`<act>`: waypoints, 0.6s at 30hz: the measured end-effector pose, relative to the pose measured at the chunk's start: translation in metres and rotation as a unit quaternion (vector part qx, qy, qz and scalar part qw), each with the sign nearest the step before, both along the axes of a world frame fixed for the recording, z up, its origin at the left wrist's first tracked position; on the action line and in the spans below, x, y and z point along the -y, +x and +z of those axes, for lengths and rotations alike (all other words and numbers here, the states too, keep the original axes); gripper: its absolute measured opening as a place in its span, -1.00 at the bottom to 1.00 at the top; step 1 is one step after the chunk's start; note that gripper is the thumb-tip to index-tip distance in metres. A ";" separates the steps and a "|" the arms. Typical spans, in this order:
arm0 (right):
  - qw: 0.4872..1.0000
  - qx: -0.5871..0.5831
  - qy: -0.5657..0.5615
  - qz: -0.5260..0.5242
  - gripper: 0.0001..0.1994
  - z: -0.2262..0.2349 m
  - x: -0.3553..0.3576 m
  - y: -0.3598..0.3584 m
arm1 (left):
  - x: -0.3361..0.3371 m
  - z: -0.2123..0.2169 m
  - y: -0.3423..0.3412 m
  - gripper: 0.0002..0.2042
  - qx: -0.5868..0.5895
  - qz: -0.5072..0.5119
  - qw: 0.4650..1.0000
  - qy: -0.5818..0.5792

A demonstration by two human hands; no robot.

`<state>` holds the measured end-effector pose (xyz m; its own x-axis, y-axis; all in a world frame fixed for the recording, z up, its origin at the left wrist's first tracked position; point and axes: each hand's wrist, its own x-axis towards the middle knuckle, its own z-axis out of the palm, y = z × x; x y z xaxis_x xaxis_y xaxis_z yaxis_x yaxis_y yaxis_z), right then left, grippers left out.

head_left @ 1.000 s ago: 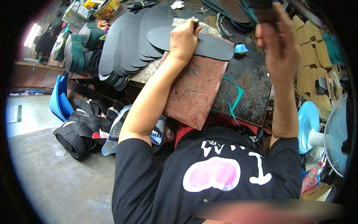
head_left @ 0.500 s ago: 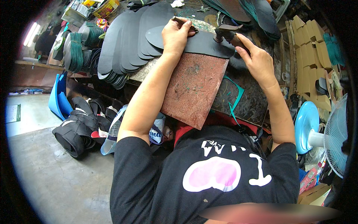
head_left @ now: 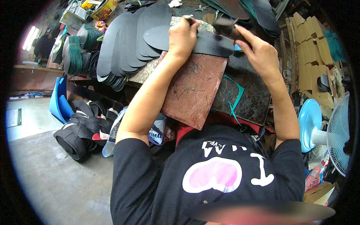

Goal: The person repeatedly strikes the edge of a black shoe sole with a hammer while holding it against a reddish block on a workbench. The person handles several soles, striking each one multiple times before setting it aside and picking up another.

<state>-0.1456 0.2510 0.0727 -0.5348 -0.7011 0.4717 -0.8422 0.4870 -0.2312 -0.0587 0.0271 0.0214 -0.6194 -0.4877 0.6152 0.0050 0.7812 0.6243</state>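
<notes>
A black shoe-sole sheet point(head_left: 213, 44) lies across the top of a reddish-brown slab point(head_left: 194, 88). My left hand point(head_left: 182, 40) rests over the sole, its fingers closed round a slim punch-like rod point(head_left: 188, 17) whose top end sticks out above the fist. The rod's lower end is hidden by the hand. My right hand point(head_left: 260, 54) grips the handle of a hammer point(head_left: 225, 22), which is raised over the sole's right part and smeared by motion. Left of my left hand, several overlapping black soles point(head_left: 122, 41) lie fanned out in a pile.
Green-edged soles point(head_left: 262, 15) lie at the far right, and tied bundles point(head_left: 75, 50) at the left. A teal offcut point(head_left: 237, 95) hangs over the bench beside the slab. Cardboard boxes point(head_left: 313, 56) and a fan point(head_left: 337, 133) stand right; black pieces point(head_left: 73, 138) are heaped on the floor.
The hammer has lifted off the sole's right end. My left hand has turned and shifted slightly right, bringing the rod from lying slanted to more upright. The sole has moved slightly left.
</notes>
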 end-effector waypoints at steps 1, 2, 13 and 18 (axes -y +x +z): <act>1.000 0.005 -0.006 0.019 -0.58 -0.009 -0.006 -0.003 | 0.002 -0.002 0.001 -0.88 -0.007 -0.017 0.992 0.121; 1.000 0.023 0.004 0.002 -0.59 -0.018 -0.009 -0.005 | 0.006 -0.002 0.000 -0.90 -0.017 -0.035 0.971 0.237; 0.991 0.064 -0.087 0.082 -0.60 0.028 -0.014 0.007 | 0.008 -0.005 0.000 -0.87 -0.014 -0.100 0.961 0.258; 0.946 -0.003 -0.290 0.145 -0.57 0.047 -0.009 0.013 | 0.001 0.001 -0.003 -0.79 0.020 -0.043 0.991 -0.128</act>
